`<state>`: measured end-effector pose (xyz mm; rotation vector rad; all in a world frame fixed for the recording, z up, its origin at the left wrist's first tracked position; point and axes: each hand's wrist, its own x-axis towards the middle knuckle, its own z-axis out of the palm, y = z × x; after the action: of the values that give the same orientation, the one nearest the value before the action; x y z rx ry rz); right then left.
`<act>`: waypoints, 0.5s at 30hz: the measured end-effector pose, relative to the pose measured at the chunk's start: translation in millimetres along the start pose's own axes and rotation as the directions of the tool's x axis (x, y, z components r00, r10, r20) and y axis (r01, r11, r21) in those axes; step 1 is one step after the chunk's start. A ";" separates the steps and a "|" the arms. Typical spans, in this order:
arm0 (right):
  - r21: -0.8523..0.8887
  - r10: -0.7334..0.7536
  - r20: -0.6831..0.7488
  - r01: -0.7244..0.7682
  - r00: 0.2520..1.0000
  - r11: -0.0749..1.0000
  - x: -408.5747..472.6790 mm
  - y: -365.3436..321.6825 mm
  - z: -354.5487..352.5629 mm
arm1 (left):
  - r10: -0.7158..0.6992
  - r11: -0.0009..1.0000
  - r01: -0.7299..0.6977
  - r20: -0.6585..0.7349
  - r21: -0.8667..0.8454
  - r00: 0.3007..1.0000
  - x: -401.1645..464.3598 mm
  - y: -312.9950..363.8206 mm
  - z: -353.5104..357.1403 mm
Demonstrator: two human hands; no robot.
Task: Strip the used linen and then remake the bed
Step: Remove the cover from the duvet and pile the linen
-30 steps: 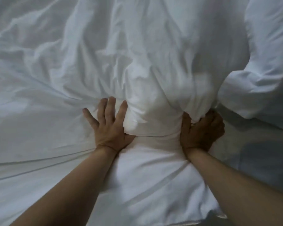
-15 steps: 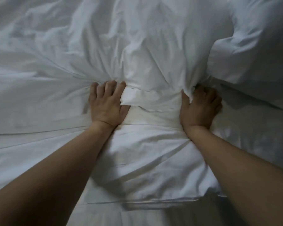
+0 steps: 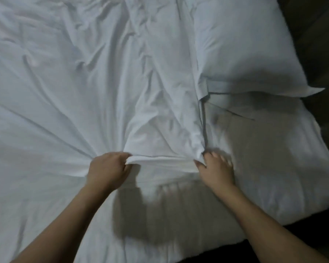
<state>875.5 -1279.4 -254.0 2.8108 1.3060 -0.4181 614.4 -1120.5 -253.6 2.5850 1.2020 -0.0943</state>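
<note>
A crumpled white duvet (image 3: 84, 82) covers most of the bed. Its folded near edge (image 3: 160, 160) runs between my two hands. My left hand (image 3: 108, 169) is curled around that edge, with fabric bunched in the fingers and creases fanning out to the left. My right hand (image 3: 217, 169) rests at the duvet's right corner, its thumb against the fabric. Its fingers are spread and blurred over the bottom sheet (image 3: 264, 158), so its hold is unclear. A white pillow (image 3: 245, 50) lies at the upper right, partly on the duvet's edge.
The mattress corner (image 3: 311, 196) ends at the right and lower right, with dark floor (image 3: 327, 54) beyond it. My arms' shadow falls on the sheet in front of me.
The raised bundle of duvet has come down and now lies flat on the bed. Both hands have pulled its edge towards me. My right hand's fingers have loosened from a fist.
</note>
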 end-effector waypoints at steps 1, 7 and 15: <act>0.043 0.109 0.180 -0.118 0.978 0.992 0.3 7.3 10.2 | -0.005 1.000 0.003 0.084 0.024 0.996 -8.1 2.3 16.8; 0.647 0.178 0.544 -0.545 0.820 0.533 47.8 3.7 0.8 | -0.029 0.988 0.025 0.024 0.155 0.999 -22.4 36.4 70.3; 0.698 0.140 0.366 -0.371 0.920 0.613 42.4 -76.8 -36.8 | -0.066 0.947 0.114 0.168 -0.299 0.984 -10.3 33.2 32.7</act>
<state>852.5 -1193.1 -221.3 3.2821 0.7191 -1.6216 634.9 -1157.8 -275.3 2.2108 1.1741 -0.1161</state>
